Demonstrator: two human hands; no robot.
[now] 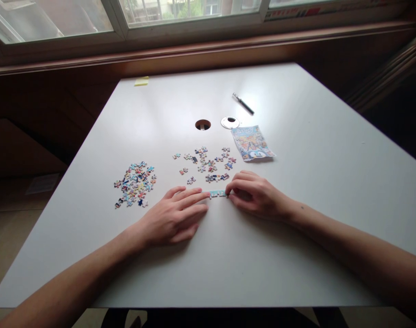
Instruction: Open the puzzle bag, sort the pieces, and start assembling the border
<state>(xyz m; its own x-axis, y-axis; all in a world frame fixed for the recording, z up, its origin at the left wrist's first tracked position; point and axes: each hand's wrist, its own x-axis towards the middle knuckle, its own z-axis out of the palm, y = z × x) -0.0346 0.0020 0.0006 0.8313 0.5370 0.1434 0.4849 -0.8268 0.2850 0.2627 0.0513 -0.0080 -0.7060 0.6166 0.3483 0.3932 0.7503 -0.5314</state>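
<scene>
White table (296, 191), window along the far edge. Far left corner: yellow sticky note (141, 81), well apart from everything else. Left of the hands: dense pile of loose puzzle pieces (135, 183), near the left hand but not touching it. Left hand (174, 216) lies palm down on the table, fingers stretched out flat, nothing gripped; its fingertips touch the left end of a short joined strip of pieces (217, 193). That strip lies flat on the table between the two hands, light blue, a few pieces long. Just behind the strip: thin scatter of single pieces (208, 163), spread out, mostly apart from each other, closest ones just beside the right hand's knuckles. Behind that: round cable hole (203, 124) in the tabletop, with its round cover (230, 122) lying beside it. Right hand (254, 193) has fingers curled, tips pinching the right end of the strip and pressing on it. Behind the right hand: colourful printed picture sheet (251, 143), lying flat, near the scatter. Further back: dark pen (243, 104), lying at a diagonal, clear of the rest. Nothing lies between the hands and the strip.
</scene>
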